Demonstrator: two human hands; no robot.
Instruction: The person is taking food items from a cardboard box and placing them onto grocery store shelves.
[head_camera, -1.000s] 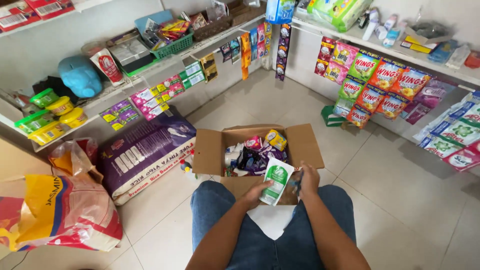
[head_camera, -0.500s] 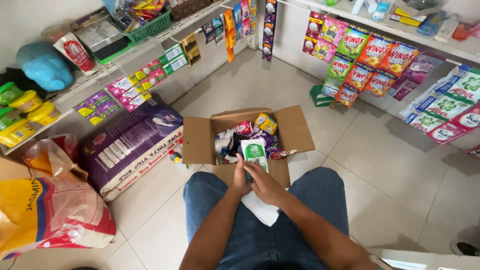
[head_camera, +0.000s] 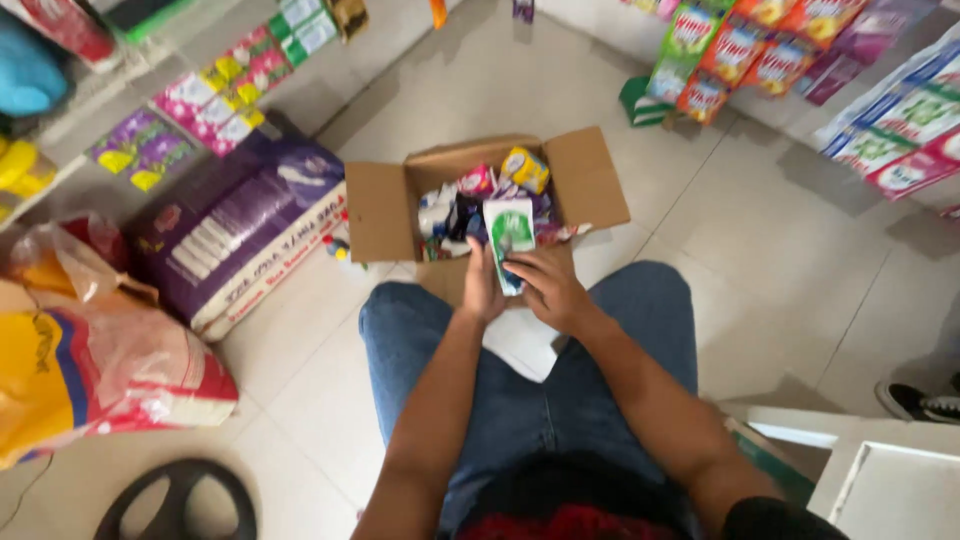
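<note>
— Both hands are now bringing the packet (head_camera: 510, 240) lower, over the box (head_camera: 400, 205) edge?
— Yes; left hand (head_camera: 482, 290) and right hand (head_camera: 545, 290) are gripping it, fingers closed round its lower end.
— Best holding it upright, easing it among the packs just beyond the fingers.

Both hands cover the lower part of the green-and-white pack (head_camera: 510, 232), the left hand (head_camera: 482, 288) hiding its left edge. Packets inside the box (head_camera: 380, 210) overlap and blur together, too small to tell apart. The frame cuts off the shelves (head_camera: 140, 85), the yellow sack (head_camera: 60, 390), a black ring (head_camera: 180, 500) and a shoe (head_camera: 920, 400).
</note>
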